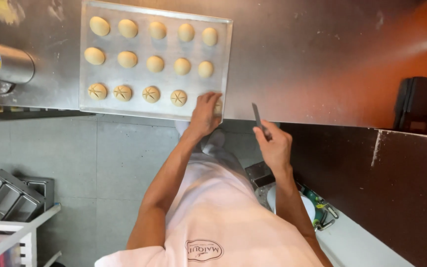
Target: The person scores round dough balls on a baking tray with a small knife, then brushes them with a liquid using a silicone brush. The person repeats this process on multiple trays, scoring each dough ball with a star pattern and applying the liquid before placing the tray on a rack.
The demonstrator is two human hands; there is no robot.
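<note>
Left hand [204,111] pins last dough ball [217,107] at tray's [226,59] near corner. Right hand [274,146] grasps knife [257,114] beside tray. Best: steady ball, shallow even star cuts matching scored neighbours [178,98].

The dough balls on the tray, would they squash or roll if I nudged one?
The dough balls look soft and rounded, so one would probably dent before rolling. Four already bear star-shaped cuts, suggesting the surface yields easily. Their flattish bases on the metal tray probably make them stick or slide, not roll.
</note>
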